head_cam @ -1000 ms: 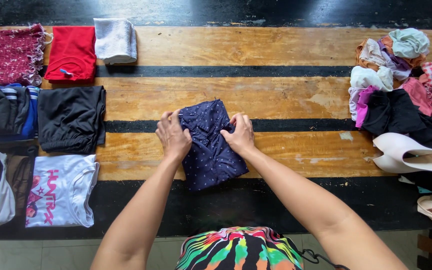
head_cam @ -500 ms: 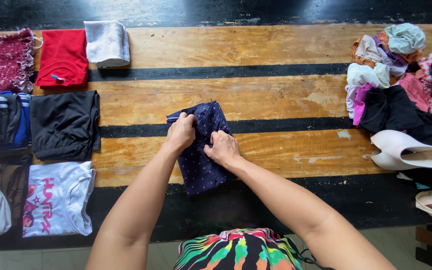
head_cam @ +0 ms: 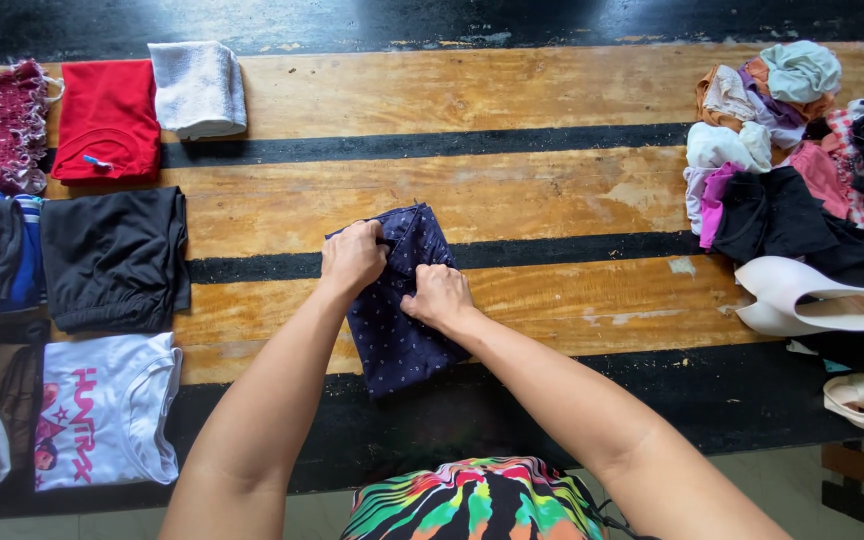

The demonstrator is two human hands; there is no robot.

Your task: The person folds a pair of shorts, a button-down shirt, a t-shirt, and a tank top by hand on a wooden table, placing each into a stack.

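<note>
We have the folded navy dotted garment [head_cam: 397, 305] lying near the middle of the striped wooden table [head_cam: 552, 190], straight out in front of us, and both our hands are on it. Its long axis runs away from us and leans slightly to the left, from the near end over the black band of the tabletop up to the far end by the narrower black stripe. Our left hand [head_cam: 352, 258] sits on the far left corner, fingers curled down and closed over the cloth edge there, so it looks like a pinch on the fold, though we cannot see the fingertips themselves. Our right hand [head_cam: 439, 297] rests closer to the middle of the bundle, just right of its centre line, knuckles bent and fingers tucked into the fabric; it too is closed rather than spread flat. The two hands are close together without touching, the left one further from us and the right one nearer. So the cloth lies directly under both grips, with most of its bare length stretching back toward our body. Off to the left, well apart, lie the folded black garment [head_cam: 112, 260], the white printed shirt [head_cam: 102, 410], the red top [head_cam: 107, 120] and the grey towel [head_cam: 197, 88]; to the right sits a loose clothes heap [head_cam: 792, 190].
</note>
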